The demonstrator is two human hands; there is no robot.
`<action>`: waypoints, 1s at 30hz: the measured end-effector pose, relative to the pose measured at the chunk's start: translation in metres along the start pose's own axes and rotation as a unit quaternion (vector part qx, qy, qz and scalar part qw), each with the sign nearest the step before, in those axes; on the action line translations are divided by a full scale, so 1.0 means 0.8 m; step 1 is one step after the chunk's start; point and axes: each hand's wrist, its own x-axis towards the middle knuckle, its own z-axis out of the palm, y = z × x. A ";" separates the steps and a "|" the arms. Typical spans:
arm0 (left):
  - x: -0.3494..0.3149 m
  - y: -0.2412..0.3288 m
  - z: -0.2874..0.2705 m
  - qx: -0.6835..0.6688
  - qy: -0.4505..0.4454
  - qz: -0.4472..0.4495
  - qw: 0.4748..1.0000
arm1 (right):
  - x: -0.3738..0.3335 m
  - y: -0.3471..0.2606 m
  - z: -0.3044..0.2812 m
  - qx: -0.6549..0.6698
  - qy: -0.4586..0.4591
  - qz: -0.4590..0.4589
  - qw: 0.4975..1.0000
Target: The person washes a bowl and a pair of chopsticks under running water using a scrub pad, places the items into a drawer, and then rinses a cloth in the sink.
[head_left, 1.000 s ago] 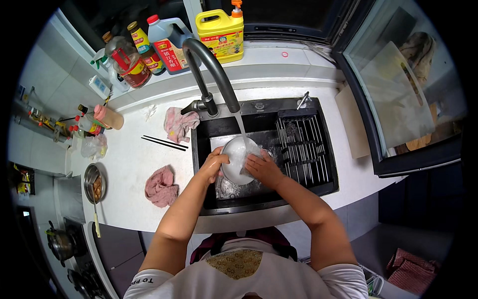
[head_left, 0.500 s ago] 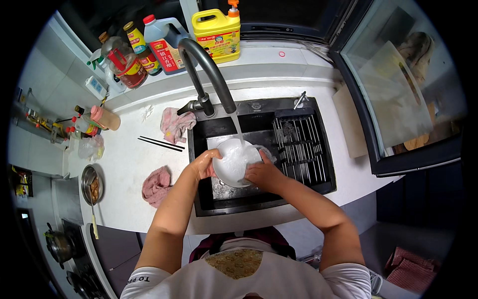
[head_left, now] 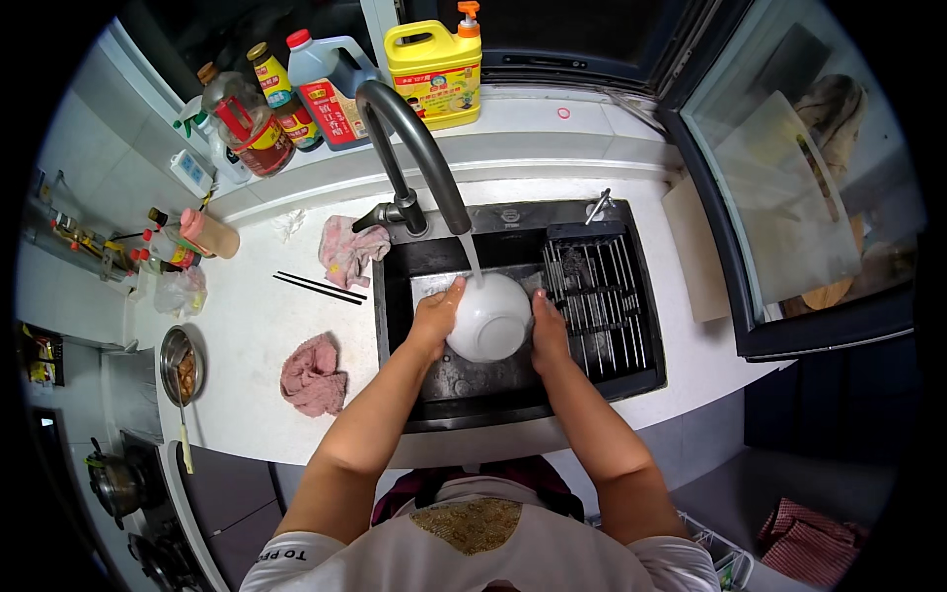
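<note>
The left hand (head_left: 435, 316) and right hand (head_left: 548, 333) grip a white bowl (head_left: 488, 321) between them, one on each side, its underside and foot ring turned up toward the camera, so its inside is hidden. It is held over the black sink (head_left: 464, 421), under the stream of water (head_left: 474, 259) from the dark faucet (head_left: 439, 158). A slatted rack (head_left: 604, 306) takes up the sink's right part. Well to the left, a long-handled metal pan (head_left: 175, 351) holds brown pieces of food (head_left: 185, 377). A yellow jug (head_left: 432, 84) with an orange pump stands behind the faucet.
</note>
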 end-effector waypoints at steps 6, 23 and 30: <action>-0.009 -0.008 0.021 0.291 0.216 0.272 0.892 | -0.021 0.014 0.061 -0.508 0.003 -0.479 0.716; -0.004 0.024 0.034 -0.299 0.116 -0.057 0.945 | -0.019 0.065 0.080 -0.422 0.104 -0.397 0.808; -0.017 0.025 0.033 -0.224 0.027 -0.051 0.973 | 0.025 0.009 0.057 -0.367 0.023 -0.428 0.825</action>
